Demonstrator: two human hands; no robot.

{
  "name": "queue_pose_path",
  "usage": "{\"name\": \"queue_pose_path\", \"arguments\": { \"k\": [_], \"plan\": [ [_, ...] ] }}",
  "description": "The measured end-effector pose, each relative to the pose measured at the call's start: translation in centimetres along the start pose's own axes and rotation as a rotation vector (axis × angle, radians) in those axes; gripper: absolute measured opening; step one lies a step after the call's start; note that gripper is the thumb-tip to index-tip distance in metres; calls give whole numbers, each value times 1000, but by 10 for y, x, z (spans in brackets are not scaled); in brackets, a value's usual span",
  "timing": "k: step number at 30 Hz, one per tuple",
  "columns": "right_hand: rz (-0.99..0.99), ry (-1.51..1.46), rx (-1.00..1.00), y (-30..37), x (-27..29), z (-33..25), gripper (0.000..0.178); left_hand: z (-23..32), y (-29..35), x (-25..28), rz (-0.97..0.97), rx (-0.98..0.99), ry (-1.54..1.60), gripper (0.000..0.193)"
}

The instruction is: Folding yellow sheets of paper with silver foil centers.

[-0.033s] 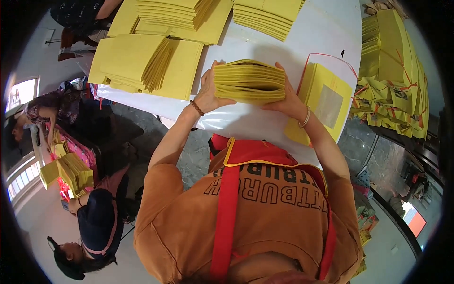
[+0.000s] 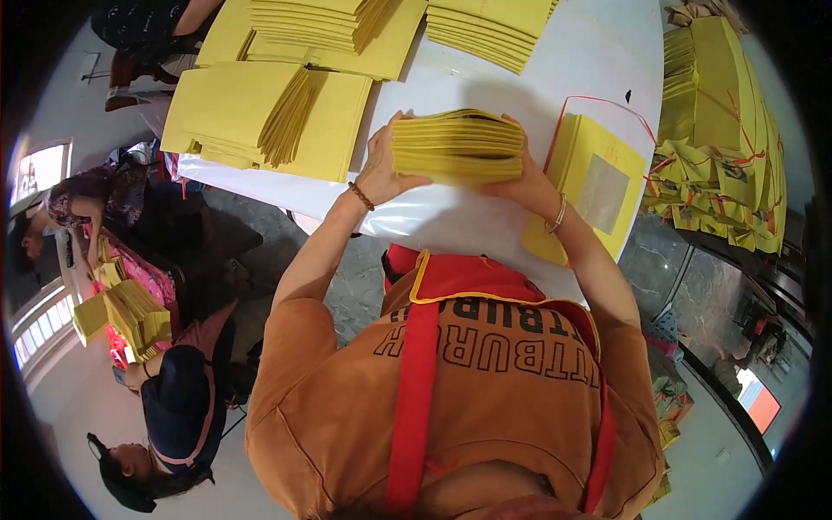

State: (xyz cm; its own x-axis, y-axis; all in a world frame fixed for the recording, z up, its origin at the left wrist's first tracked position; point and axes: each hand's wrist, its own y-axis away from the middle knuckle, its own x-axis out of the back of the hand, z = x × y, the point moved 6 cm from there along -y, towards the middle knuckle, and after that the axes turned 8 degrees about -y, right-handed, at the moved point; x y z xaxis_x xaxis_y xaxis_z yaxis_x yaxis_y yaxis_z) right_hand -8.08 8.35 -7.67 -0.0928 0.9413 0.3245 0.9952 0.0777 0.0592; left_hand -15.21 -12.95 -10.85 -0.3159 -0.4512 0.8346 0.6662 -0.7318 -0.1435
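Between my two hands stands a thick stack of folded yellow paper (image 2: 458, 146), its layered edges facing me just above the white table (image 2: 433, 217). My left hand (image 2: 381, 165) closes on its left end, the thumb along the lower edge. At the other end my right hand (image 2: 529, 178) grips it, with the fingertips behind the upper corner. A dark gap shows beneath the top layer, and the lower layers are blurred. Close to my right wrist lies a yellow paper bundle (image 2: 568, 173) with a grey rectangle on its face and a red cord around it.
Fanned yellow paper piles (image 2: 234, 108) cover the table's left side. Another pile (image 2: 485, 35) sits at the far edge. Tied yellow bundles (image 2: 715, 130) are heaped high at the right. Two people work at the left beside a pink-covered table (image 2: 165, 295) holding more yellow paper.
The lower gap in the stack has closed up and its bottom layers have shifted slightly. Both hands keep their places at its ends.
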Motion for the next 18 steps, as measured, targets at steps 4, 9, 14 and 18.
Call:
{"name": "queue_pose_path", "arguments": {
  "k": [4,9,14,18],
  "plan": [
    [93,-97,-14,-7,5,2,89,4,-11,11,201,-2,123,80],
    [95,-135,-15,-20,9,-8,77,-10,-9,2,78,212,481,81],
    [84,-534,-35,-21,22,-41,60,34,-27,48,81,223,700,79],
    [149,-1015,-251,-15,18,-32,47,22,-32,63,131,378,1066,71]
  ]
}}
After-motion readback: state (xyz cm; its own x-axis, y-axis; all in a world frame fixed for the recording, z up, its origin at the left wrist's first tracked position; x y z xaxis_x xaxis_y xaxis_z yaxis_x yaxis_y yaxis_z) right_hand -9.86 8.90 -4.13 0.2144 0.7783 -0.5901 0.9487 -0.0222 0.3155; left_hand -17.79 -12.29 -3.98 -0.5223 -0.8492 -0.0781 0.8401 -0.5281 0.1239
